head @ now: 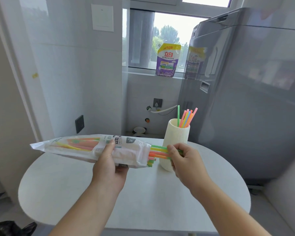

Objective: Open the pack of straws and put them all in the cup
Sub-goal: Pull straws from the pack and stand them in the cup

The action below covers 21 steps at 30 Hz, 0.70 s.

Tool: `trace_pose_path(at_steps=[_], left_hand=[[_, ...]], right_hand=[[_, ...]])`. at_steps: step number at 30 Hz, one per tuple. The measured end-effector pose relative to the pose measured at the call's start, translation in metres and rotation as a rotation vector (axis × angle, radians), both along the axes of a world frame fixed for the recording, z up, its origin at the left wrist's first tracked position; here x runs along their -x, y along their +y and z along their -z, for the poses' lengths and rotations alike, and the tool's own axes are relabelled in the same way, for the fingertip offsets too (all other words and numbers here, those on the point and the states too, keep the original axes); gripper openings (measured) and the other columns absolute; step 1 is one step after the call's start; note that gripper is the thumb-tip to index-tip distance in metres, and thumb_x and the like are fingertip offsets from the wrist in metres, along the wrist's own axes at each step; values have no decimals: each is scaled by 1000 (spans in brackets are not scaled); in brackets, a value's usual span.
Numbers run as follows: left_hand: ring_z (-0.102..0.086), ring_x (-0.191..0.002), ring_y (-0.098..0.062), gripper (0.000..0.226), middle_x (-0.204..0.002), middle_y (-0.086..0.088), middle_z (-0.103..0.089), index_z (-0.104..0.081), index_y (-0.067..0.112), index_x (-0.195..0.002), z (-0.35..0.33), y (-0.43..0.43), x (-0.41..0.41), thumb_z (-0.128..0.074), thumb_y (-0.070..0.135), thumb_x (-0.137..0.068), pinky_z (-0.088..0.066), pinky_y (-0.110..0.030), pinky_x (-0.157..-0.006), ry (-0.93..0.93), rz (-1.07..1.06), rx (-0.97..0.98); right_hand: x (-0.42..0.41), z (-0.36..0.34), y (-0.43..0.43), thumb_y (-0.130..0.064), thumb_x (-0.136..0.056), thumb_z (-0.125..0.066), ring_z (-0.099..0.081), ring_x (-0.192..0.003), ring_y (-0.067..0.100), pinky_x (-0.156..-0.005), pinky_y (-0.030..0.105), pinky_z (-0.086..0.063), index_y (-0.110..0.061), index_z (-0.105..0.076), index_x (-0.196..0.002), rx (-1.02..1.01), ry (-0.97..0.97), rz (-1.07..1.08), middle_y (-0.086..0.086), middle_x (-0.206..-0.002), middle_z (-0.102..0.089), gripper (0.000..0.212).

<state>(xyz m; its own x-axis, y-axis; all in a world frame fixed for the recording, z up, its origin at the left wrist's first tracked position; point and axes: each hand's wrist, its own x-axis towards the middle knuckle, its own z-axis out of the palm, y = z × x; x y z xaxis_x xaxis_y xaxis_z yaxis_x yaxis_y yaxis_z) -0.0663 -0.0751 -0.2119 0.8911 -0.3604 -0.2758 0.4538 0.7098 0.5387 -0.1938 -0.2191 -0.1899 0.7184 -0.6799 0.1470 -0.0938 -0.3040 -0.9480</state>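
My left hand (109, 164) grips the middle of a clear plastic straw pack (75, 146), held level above the table with its open end to the right. Coloured straws (156, 153) stick out of that open end. My right hand (182, 159) pinches a few of these straws, green, yellow and orange, just in front of the cup. The cream ribbed cup (177, 135) stands upright on the table's far right side. Several straws (186, 117) lean inside the cup, with their tops above the rim.
The round white table (143, 198) lies under both hands. A grey washing machine (245, 99) stands close behind the cup on the right. A purple detergent pouch (168, 60) sits on the window sill. A dark object (12, 229) shows at the bottom left.
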Motion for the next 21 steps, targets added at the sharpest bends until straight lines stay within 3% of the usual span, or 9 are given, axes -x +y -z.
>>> trace_pose_path(at_steps=[5,11,17,21], left_hand=[[-79,-80,-15,32,-104,-2,-79,-66,20,-125,0,3,-5,-72,22,-93,-62,-32,-57,-9,-9,-9],[-78,-91,-18,34,-114,-3,-78,-66,21,-126,2,1,-1,-71,17,-92,-63,-35,-61,29,-4,-16],[-79,-85,-18,29,-105,-2,-81,-67,23,-119,3,0,0,-73,15,-91,-64,-37,-62,37,3,-8],[-79,-81,-17,27,-103,-2,-81,-67,22,-117,4,-3,3,-73,16,-91,-62,-34,-55,47,10,-20]], right_hand=[[7,-6,-13,-35,-99,-58,-37,-42,6,-42,22,-31,-17,-66,-79,117,2,42,-16,-45,-46,28],[13,-9,-17,-29,-96,-66,-31,-40,12,-38,23,-28,-9,-63,-77,-263,-149,-4,2,-52,-43,28],[13,-9,-21,-37,-80,-78,-25,-45,13,-39,24,-26,-12,-58,-77,-504,-260,-56,0,-53,-38,32],[7,-4,-17,-34,-70,-81,-29,-43,8,-37,20,-26,-19,-52,-70,-757,-376,-68,-4,-58,-36,34]])
